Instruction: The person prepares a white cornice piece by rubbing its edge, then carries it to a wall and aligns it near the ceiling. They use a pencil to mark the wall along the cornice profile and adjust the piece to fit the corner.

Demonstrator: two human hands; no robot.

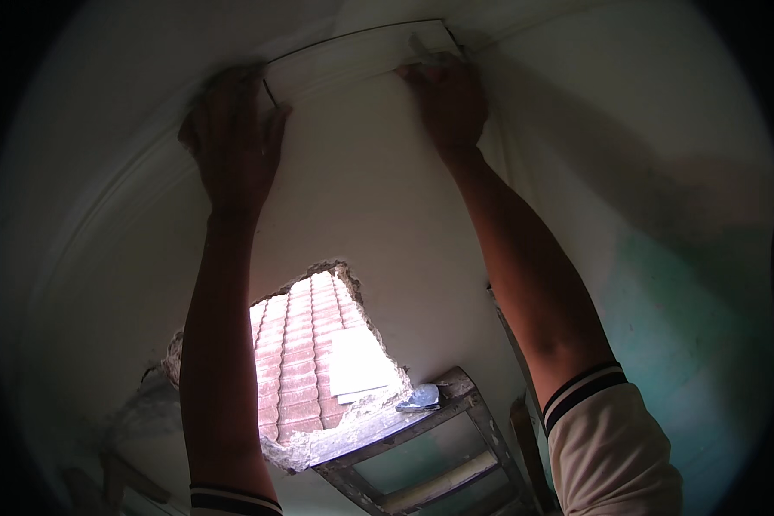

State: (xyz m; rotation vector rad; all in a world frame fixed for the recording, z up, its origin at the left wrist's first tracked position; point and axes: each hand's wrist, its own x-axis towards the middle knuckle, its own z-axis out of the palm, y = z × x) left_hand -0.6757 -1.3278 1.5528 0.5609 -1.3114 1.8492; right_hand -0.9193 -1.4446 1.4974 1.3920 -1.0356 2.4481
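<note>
1. White moulding strip (340,62): just before 12 o'clock, high on the wall (344,189); its long axis runs from between 8 and 9 o'clock to between 2 and 3, right end higher.
2. Left hand (235,146): near 10 o'clock, at the strip's left end, thumb set wide of the fingers.
3. Right hand (450,103): between 12 and 1, at the right end; gripping or pressing, I cannot tell.
4. Broken-edged opening (359,301): toward 7 o'clock.
</note>
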